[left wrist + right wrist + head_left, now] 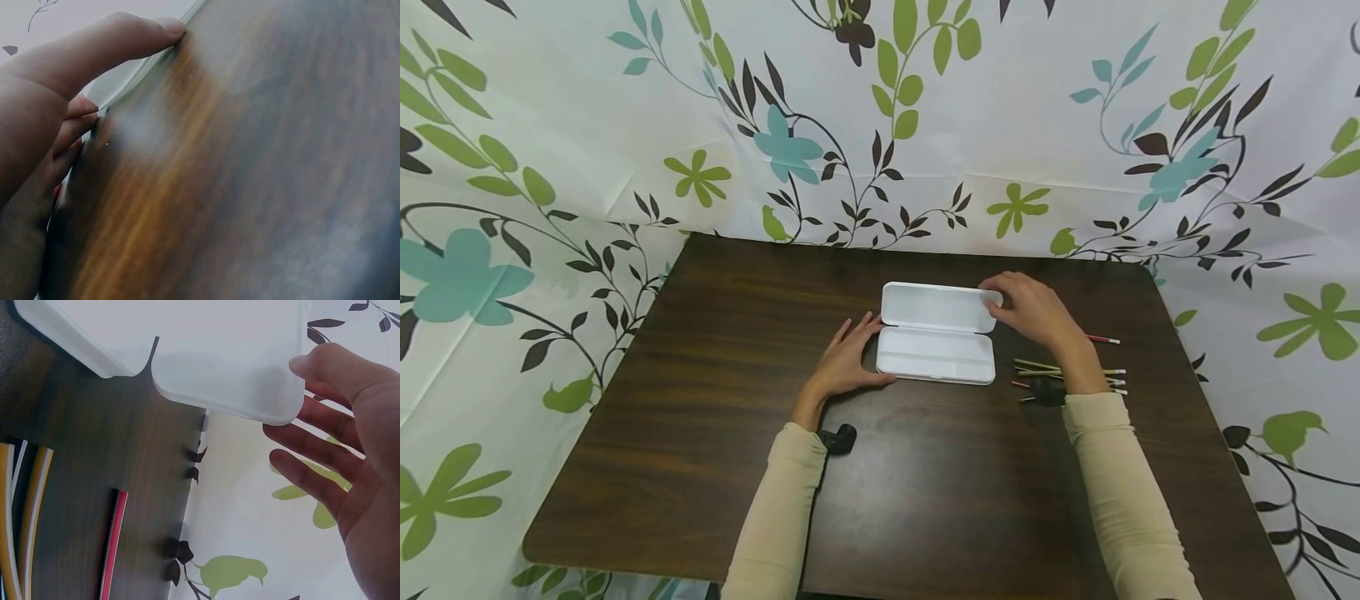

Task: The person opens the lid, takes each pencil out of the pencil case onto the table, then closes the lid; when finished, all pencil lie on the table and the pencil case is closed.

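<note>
A white pencil case (936, 356) lies open on the table, its lid (934, 307) swung back on the far side. Inside the base a low ridge runs lengthwise. My left hand (847, 360) rests against the case's left end, with its fingers spread. In the left wrist view the left thumb (134, 37) touches the front edge. At the lid's far right corner, my right hand (1028, 310) pinches the rim. The right wrist view shows the thumb (306, 365) on the lid's inner face and fingers behind it.
Several pencils (1033, 372) lie right of the case, partly under my right forearm. A red pencil (1103, 339) sits apart, farther back. The dark wood table (925, 500) meets a leaf-patterned cloth (850, 167) at its far edge.
</note>
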Available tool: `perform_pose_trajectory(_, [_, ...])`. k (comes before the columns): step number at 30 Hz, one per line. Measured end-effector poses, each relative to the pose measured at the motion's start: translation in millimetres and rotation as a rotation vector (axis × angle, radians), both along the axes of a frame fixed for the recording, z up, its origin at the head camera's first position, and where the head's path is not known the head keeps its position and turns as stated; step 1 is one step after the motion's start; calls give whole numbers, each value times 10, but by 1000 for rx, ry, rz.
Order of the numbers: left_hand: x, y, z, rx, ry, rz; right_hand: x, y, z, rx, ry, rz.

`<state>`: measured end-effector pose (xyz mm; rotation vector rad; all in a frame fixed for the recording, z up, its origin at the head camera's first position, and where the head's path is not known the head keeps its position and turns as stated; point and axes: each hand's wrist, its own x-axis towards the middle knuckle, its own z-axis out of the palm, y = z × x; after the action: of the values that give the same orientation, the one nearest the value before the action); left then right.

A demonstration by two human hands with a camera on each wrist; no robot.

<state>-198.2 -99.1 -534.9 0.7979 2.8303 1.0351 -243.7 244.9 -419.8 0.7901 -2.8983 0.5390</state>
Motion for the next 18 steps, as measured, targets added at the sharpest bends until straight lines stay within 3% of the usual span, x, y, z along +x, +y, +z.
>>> perform_pose_trajectory(8, [-4,6,-11,-15,8,6,105,-7,16,31,27,-10])
perform_pose_trajectory(18, [16,5,21,-13,-5,4,422,-19,-10,13,148,46])
